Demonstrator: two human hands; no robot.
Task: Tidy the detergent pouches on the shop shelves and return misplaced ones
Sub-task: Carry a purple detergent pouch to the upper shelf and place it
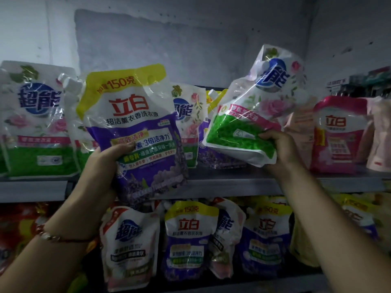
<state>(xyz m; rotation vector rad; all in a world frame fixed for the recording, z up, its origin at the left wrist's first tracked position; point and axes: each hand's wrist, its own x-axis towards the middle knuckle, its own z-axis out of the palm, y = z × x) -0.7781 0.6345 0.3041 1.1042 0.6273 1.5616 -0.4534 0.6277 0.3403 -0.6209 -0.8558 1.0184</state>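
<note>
My left hand [103, 163] grips a purple and yellow detergent pouch [133, 115] by its lower left edge and holds it upright in front of the top shelf [232, 182]. My right hand [279, 151] grips the bottom corner of a white and green pouch with pink roses [251, 115], tilted to the right in the air above the shelf. Behind them, more rose pouches [36, 119] stand at the left, another rose pouch [188, 119] and a purple one [208, 153] in the middle.
Pink pouches [338, 134] stand at the right of the top shelf. The lower shelf holds several mixed pouches, among them a purple one [188, 237] and a white one [129, 244]. A grey wall [169, 39] rises behind the top shelf.
</note>
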